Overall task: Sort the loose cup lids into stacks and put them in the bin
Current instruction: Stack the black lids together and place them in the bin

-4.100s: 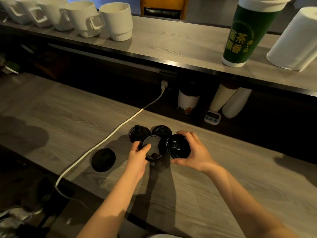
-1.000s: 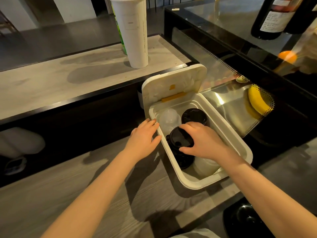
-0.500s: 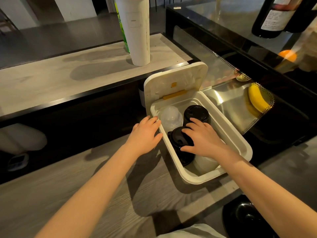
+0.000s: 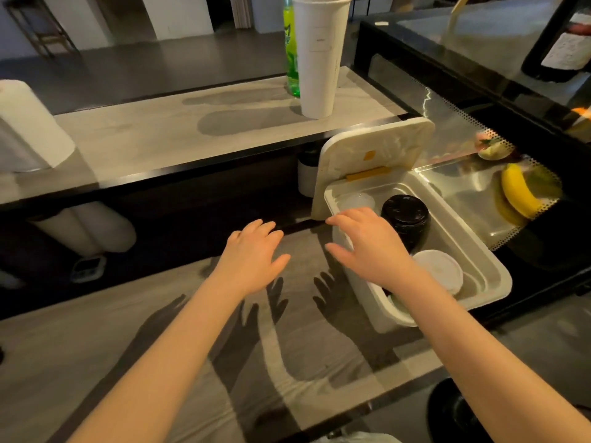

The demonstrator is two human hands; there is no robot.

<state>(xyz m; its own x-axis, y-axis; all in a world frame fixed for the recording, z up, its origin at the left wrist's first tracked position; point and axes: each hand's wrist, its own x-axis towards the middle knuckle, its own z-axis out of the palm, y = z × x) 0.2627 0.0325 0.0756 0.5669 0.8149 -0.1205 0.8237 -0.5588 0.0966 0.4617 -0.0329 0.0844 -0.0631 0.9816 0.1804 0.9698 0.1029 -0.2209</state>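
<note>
A white bin (image 4: 486,266) sits at the counter's right end, its hinged cover (image 4: 374,161) propped open. Inside stand a stack of black cup lids (image 4: 404,215), clear lids (image 4: 356,201) at the back left and white lids (image 4: 438,271) nearer me. My right hand (image 4: 367,247) hovers over the bin's left rim, fingers spread, holding nothing; it hides whatever lies beneath it. My left hand (image 4: 252,260) is open above the counter, left of the bin, also empty.
On the raised shelf stand a tall white cup stack (image 4: 319,55), a green bottle (image 4: 291,59) and a paper towel roll (image 4: 25,129). A glass display case (image 4: 479,129) with a banana (image 4: 518,195) is right of the bin. White rolls (image 4: 86,231) lie under the shelf.
My right hand has let go of the black lid stack in the bin and lifted out toward the left rim. My left hand has come off the bin's edge and moved left.
</note>
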